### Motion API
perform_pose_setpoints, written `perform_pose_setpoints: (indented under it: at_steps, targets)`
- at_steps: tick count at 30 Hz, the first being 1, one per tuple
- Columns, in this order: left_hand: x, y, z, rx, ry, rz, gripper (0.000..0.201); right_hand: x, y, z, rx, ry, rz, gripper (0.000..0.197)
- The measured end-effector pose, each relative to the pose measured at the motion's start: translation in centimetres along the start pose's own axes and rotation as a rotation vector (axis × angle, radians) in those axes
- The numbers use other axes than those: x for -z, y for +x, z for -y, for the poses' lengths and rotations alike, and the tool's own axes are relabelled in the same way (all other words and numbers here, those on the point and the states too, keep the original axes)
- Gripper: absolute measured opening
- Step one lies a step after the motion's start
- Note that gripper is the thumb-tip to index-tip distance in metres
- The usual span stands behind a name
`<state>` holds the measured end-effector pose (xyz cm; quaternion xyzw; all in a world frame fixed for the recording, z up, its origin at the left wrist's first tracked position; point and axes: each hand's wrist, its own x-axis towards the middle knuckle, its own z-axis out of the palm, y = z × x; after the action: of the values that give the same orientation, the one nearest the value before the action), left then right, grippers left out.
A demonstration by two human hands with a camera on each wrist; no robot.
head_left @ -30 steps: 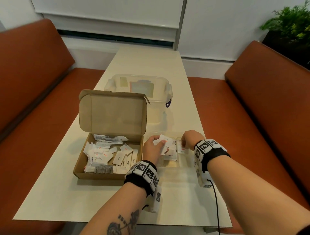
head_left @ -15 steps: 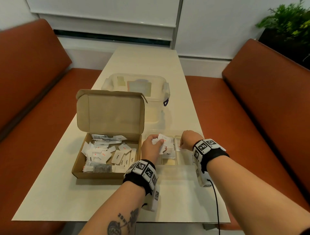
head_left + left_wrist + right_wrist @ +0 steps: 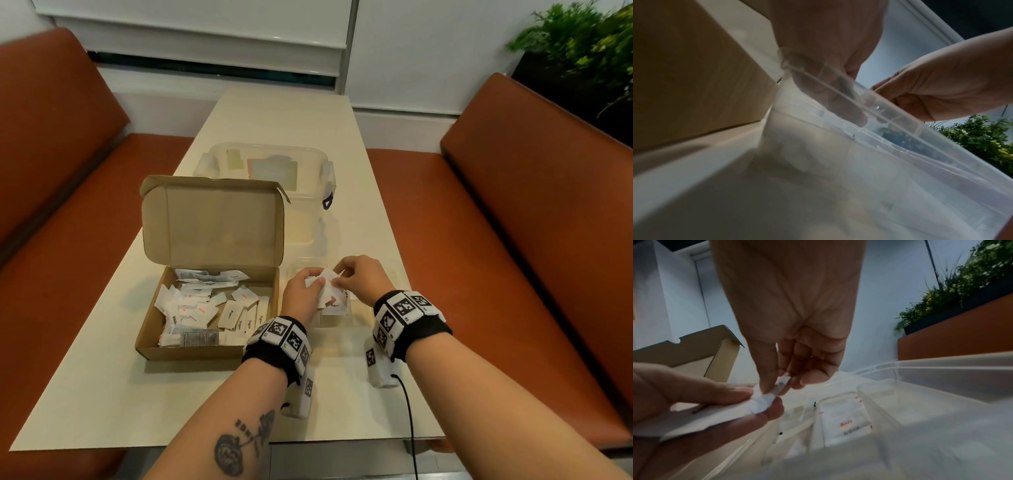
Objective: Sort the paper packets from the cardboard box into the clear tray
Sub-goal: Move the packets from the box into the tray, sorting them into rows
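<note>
The open cardboard box (image 3: pixel 205 350) holds several white paper packets (image 3: pixel 200 310). Right of it stands the clear tray (image 3: pixel 399 274), its rim close up in the right wrist view (image 3: pixel 941 369), with packets (image 3: pixel 846 420) standing in its compartments. My left hand (image 3: pixel 317 282) hovers over the tray's left part and grips a bunch of packets (image 3: pixel 327 298). My right hand (image 3: pixel 337 279) meets it there. Its thumb and fingers (image 3: pixel 766 378) pinch one packet (image 3: pixel 782 382) at the top of the bunch (image 3: pixel 715 415). The left wrist view shows the tray wall (image 3: pixel 900 162) and box side (image 3: pixel 694 81).
The box lid (image 3: pixel 212 222) stands upright at the back. Behind it sits a large clear lidded container (image 3: pixel 267 171). Orange benches (image 3: pixel 513 222) flank the cream table (image 3: pixel 102 394) on both sides. A green plant (image 3: pixel 582 51) is at the far right.
My right hand has moved left from the tray's right side to the bunch in my left hand and now pinches a packet there. The left hand has stayed in place.
</note>
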<state>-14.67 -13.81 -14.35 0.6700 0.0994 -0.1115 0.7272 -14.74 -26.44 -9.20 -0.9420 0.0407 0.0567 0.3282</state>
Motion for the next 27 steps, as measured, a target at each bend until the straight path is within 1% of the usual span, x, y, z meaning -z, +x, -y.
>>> perform_pose_setpoints:
  at_steps: [2,3,6,8,10,12,14,16,18,19,21,22,23,25,27]
  targets:
    - [-0.1,0.1,0.1,-0.002,-0.003,-0.009,0.014,-0.2,-0.2,-0.3,-0.035,0.097,-0.06,0.005]
    - [-0.1,0.1,0.0,0.003,-0.027,-0.009,0.015,-0.2,-0.4,-0.5,-0.06,0.164,-0.095,0.004]
    - [-0.2,0.1,0.0,0.004,-0.085,0.027,0.016,-0.4,-0.9,-1.6,-0.17,0.406,-0.206,0.015]
    - [-0.1,0.1,-0.1,-0.006,-0.09,0.066,0.011,-0.6,-1.2,-2.0,-0.232,0.541,-0.253,0.015]
    - [0.0,0.0,-0.3,-0.004,-0.067,0.098,0.005,-1.0,-1.4,-2.2,-0.271,0.679,-0.265,0.013]
    - [0.0,0.0,-0.3,0.006,-0.058,0.118,0.009,-1.4,-1.4,-2.0,-0.292,0.789,-0.263,0.012]
    - [0.0,-0.2,-0.3,0.016,-0.101,0.132,0.015,-1.7,-1.4,-1.9,-0.306,0.835,-0.251,0.012]
    - [0.1,-0.1,-0.2,0.0,-0.082,0.118,0.018,-1.9,-1.2,-1.8,-0.302,0.81,-0.233,0.014]
    - [0.0,-0.1,-0.2,-0.007,0.007,0.097,0.018,-1.6,-1.0,-1.7,-0.253,0.655,-0.221,0.008]
    - [-0.1,-0.2,-0.2,-0.004,0.039,0.088,0.017,-1.3,-0.9,-1.5,-0.207,0.554,-0.218,0.01]
    - [-0.2,-0.1,-0.2,-0.007,0.072,0.078,0.016,-0.6,-0.5,-1.2,-0.097,0.377,-0.178,0.029]
    - [-0.2,-0.2,-0.2,-0.011,0.079,0.08,0.018,-0.2,-0.3,-0.9,-0.055,0.307,-0.138,0.035]
    - [-0.2,-0.2,-0.2,-0.014,0.07,0.084,0.019,0.2,-0.1,-0.7,-0.024,0.251,-0.096,0.036]
    - [-0.2,-0.3,-0.3,-0.018,0.046,0.09,0.018,0.8,0.3,-0.5,-0.001,0.152,-0.036,0.026]
    - [-0.2,-0.3,-0.4,-0.028,0.062,0.079,0.017,1.3,0.4,-0.7,-0.018,0.098,-0.018,0.015]
